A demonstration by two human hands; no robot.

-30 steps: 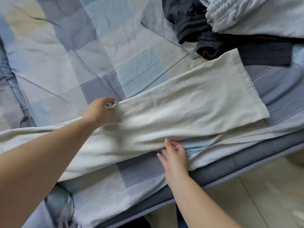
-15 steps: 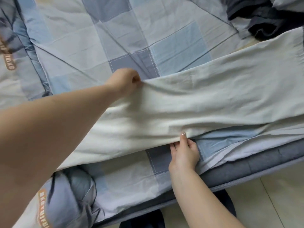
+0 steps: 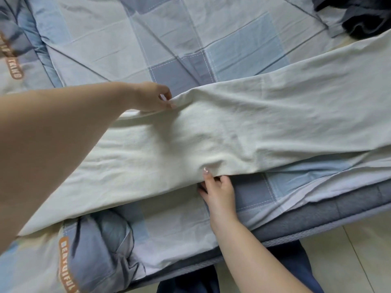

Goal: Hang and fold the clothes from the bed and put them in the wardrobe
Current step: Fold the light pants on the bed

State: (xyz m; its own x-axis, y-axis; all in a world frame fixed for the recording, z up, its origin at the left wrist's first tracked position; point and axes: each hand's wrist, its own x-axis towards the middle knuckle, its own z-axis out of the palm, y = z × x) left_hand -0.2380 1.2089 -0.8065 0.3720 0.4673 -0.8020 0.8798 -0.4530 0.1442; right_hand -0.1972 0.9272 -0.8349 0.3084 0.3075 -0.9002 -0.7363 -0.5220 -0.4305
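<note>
We are pinching the cream trousers (image 3: 243,127) on both long edges, likely getting ready to fold them at the middle. Left hand (image 3: 152,99) is gripping the far edge, fingers curled round a bunched bit of cloth. Right hand (image 3: 219,192) is nipping the near edge, thumb on top, other fingers tucked under. The trousers are lying flat across the bed sheet (image 3: 169,39), running left-near to right-far, so holding mid-length makes sense for halving them. Dark clothes (image 3: 357,20) are sitting far right, just beside the trouser leg, still waiting. A rumpled quilt (image 3: 95,254) is bunching near left, close to the trouser end, possibly crowding the fold.
</note>
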